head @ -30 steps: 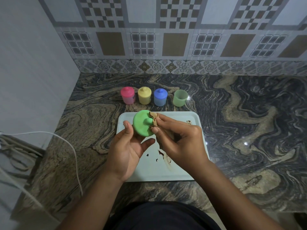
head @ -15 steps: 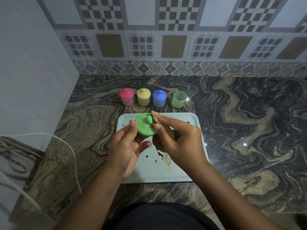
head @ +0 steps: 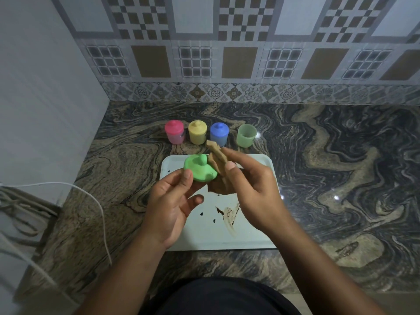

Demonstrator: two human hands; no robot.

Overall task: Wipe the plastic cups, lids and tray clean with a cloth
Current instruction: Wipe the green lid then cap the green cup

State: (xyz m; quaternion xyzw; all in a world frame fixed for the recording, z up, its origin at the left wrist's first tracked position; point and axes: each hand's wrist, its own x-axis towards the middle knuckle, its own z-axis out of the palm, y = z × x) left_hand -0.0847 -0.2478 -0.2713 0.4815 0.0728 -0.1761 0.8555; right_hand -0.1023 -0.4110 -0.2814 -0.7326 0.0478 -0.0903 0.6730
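Lid (head: 200,170) in upturned left hand (head: 172,205), seemingly

I'm looking down at a swirled dark-and-tan marble countertop (head: 341,178) sitting in a corner. The back wall (head: 238,62) is showing patterned tiles (checkers, grids, brown panels), with a floral border strip (head: 250,93) running along its base. A plain grey side wall (head: 45,98) is closing off the left. A white cable (head: 103,223) is trailing across the counter's left edge. Small light glints (head: 336,197) are reflecting off the stone.
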